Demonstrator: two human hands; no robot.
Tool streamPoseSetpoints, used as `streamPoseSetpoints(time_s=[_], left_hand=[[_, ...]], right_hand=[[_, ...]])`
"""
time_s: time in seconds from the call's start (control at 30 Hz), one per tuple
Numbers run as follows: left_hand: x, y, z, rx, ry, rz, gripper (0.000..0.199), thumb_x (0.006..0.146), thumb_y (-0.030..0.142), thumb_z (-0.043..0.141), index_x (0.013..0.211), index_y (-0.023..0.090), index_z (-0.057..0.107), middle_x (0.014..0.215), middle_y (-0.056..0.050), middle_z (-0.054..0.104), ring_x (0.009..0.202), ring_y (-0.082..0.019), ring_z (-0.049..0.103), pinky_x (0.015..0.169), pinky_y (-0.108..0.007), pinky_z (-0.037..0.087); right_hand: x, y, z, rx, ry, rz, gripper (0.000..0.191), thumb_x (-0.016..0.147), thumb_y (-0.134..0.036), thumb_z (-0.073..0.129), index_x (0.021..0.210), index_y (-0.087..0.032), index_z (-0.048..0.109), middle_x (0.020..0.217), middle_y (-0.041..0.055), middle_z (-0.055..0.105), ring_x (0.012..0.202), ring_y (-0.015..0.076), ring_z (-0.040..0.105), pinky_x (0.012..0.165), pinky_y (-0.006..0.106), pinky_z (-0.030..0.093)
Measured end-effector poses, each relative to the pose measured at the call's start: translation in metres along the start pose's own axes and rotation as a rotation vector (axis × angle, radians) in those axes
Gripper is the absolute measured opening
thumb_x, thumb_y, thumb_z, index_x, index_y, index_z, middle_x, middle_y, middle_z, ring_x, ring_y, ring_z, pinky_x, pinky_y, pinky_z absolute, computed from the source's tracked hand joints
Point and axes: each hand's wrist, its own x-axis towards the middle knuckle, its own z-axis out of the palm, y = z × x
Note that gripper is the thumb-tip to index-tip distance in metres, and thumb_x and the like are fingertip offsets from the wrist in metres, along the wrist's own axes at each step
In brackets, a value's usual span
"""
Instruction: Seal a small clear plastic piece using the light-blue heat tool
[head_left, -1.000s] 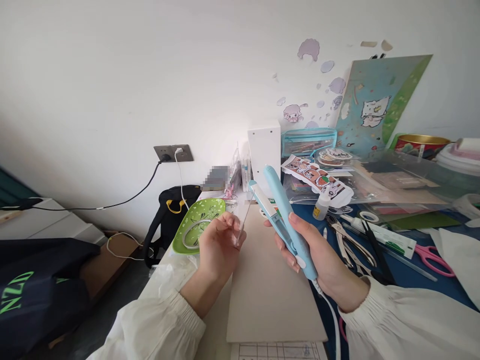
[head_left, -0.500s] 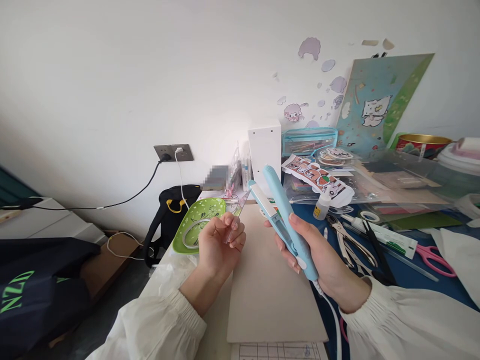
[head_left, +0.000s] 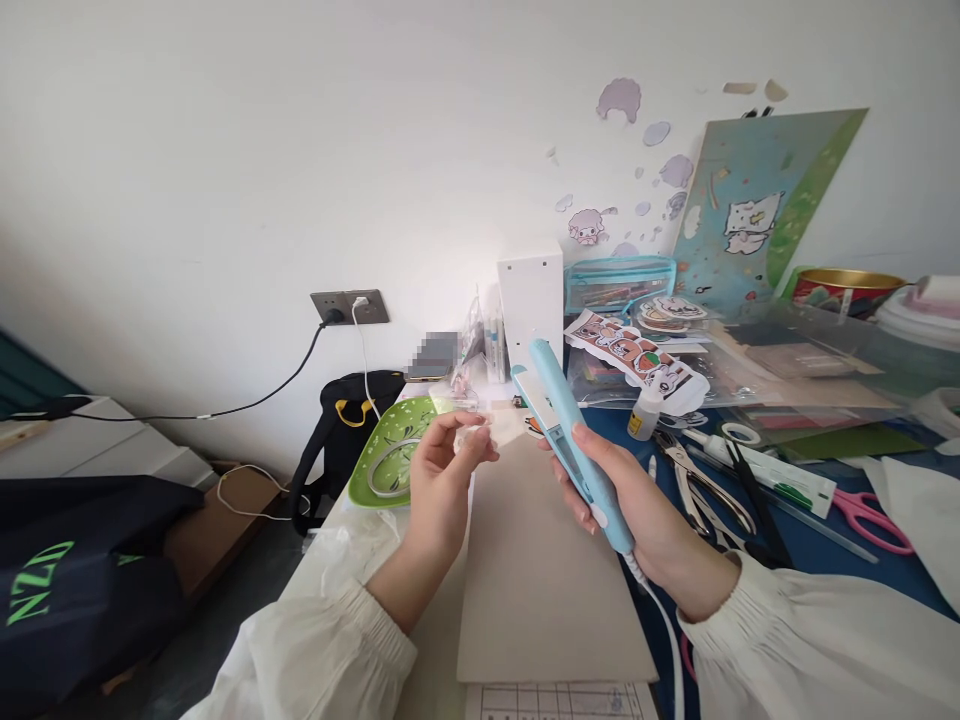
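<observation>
In my right hand [head_left: 630, 500] is a light blue mini hair straightener [head_left: 574, 430], tilted up and to the left with its plates slightly apart. Its white cord [head_left: 671, 630] runs down from the handle end. My left hand [head_left: 446, 480] is raised to the left of the straightener, thumb and fingers pinched on a small clear plastic piece [head_left: 474, 432], whose exact shape is hard to make out. Under both hands lies a beige board [head_left: 551, 600], on top of a printed sheet [head_left: 562, 702].
A green tray [head_left: 364, 470] with a white ring in it stands at the left. To the right lie pliers [head_left: 690, 480], pink-handled scissors [head_left: 874, 520], a small glue bottle [head_left: 643, 415] and a cartoon paper strip [head_left: 637, 360]. A white box [head_left: 531, 300] stands against the wall.
My left hand has turned, so the thumb now faces me and the clear piece sits at the fingertips. The straightener has shifted slightly right and down at its tip.
</observation>
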Motion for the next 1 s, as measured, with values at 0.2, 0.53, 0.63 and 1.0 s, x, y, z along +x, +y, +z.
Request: streamPoseSetpoints(time_s=[0.2,0.53,0.63,1.0], left_hand=[[-0.0031,-0.0015,-0.0006,0.097,-0.007,0.139,0.021,0.074,0.024,0.071,0.094,0.025,0.067,0.110,-0.002,0.063,0.065,-0.009,0.057,0.066,-0.026,0.052],[-0.0039,-0.0029,-0.0013,0.056,-0.016,0.133,0.027,0.076,0.021,0.071,0.102,0.029,0.069,0.100,0.001,0.068,0.072,-0.009,0.064,0.071,-0.023,0.055],[-0.0039,-0.0028,-0.0008,0.040,-0.032,0.128,0.028,0.077,0.022,0.071,0.103,0.028,0.068,0.082,0.002,0.070,0.073,-0.010,0.065,0.072,-0.022,0.056],[-0.0067,-0.0014,-0.0002,0.027,-0.026,0.135,0.028,0.076,0.023,0.072,0.103,0.028,0.069,0.080,0.003,0.070,0.073,-0.009,0.066,0.072,-0.019,0.057]], right_hand=[[0.0001,0.0015,0.0006,-0.002,-0.089,0.028,0.039,0.083,-0.058,0.055,0.087,-0.019,0.054,0.065,-0.0049,0.051,0.035,0.0026,0.036,0.033,0.017,0.025],[-0.0016,0.0039,-0.0012,-0.035,-0.185,0.043,0.041,0.084,-0.061,0.051,0.086,-0.021,0.052,0.058,-0.0080,0.043,0.034,0.0025,0.031,0.032,0.015,0.025],[-0.0025,0.0037,-0.0010,-0.055,-0.169,0.044,0.043,0.084,-0.062,0.051,0.093,-0.020,0.055,0.059,-0.0078,0.043,0.034,0.0026,0.032,0.031,0.015,0.024],[-0.0019,0.0035,-0.0013,-0.080,-0.200,0.038,0.041,0.085,-0.061,0.050,0.086,-0.021,0.049,0.059,-0.0079,0.043,0.035,0.0016,0.033,0.031,0.014,0.024]])
